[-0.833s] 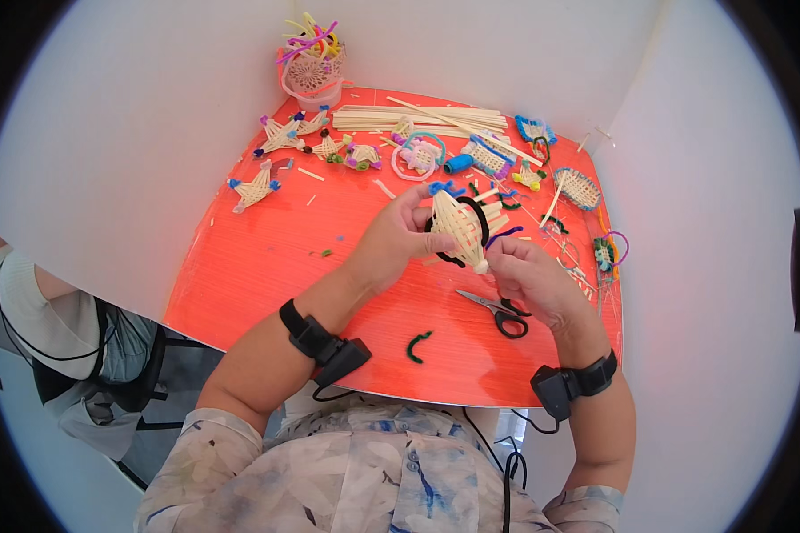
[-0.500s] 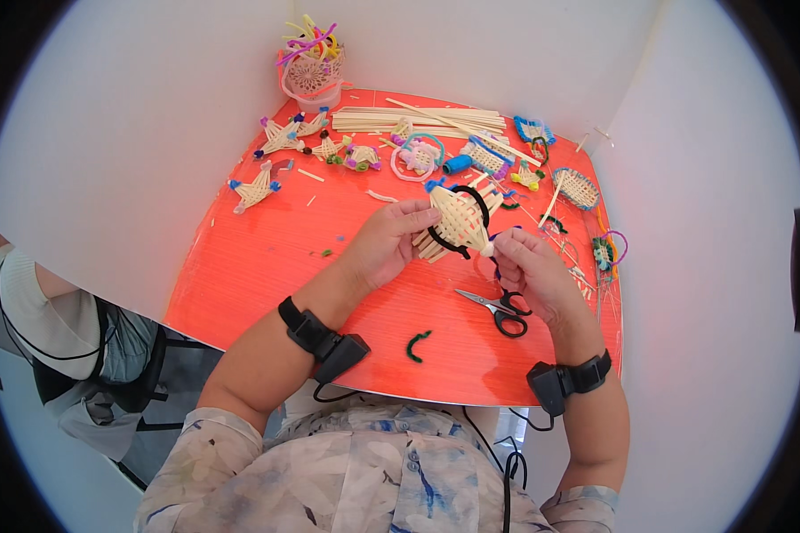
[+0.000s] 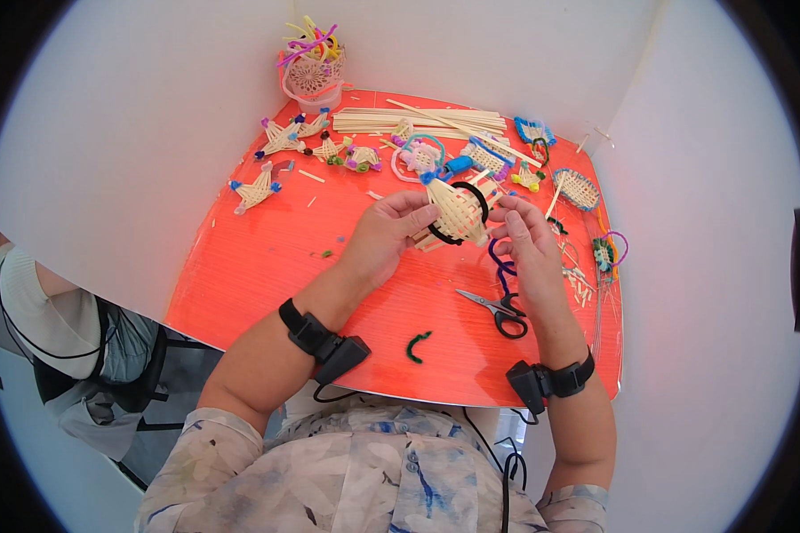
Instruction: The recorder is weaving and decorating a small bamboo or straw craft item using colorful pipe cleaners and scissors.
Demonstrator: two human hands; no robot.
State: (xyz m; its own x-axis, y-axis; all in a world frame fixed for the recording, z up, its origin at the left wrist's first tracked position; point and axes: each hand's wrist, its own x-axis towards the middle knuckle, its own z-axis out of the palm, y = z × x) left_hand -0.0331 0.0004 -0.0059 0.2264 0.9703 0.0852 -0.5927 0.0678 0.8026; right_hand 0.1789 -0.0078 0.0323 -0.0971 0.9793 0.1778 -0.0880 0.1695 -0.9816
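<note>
We record the left hand [image 3: 387, 235] pinching the left side of a pale woven piece [image 3: 458, 213] between thumb and fingers, much as 0.5 s ago. The piece is held up between the 2 hands, over the tabletop [image 3: 267, 284]; a black fuzzy wire [image 3: 484, 206] curves across it, and a blue knot [image 3: 428, 178] sits at its far tip.

The right hand [image 3: 532, 250] has changed: at 0.5 s ago its fingers were bunched at the piece's near tip; now it is raised higher, fingers loosely curled and parted. We cannot tell whether they pinch anything. A purple fuzzy wire [image 3: 492, 254] now shows plainly, hanging just left of that hand.

Nearer the body than the right hand lie scissors [image 3: 498, 307], unmoved; nearer than both hands, 1 dark green wire [image 3: 410, 347]. Beyond the hands, we note a bundle of pale strips [image 3: 400, 120]; beyond and left, a pink basket [image 3: 309, 73].
</note>
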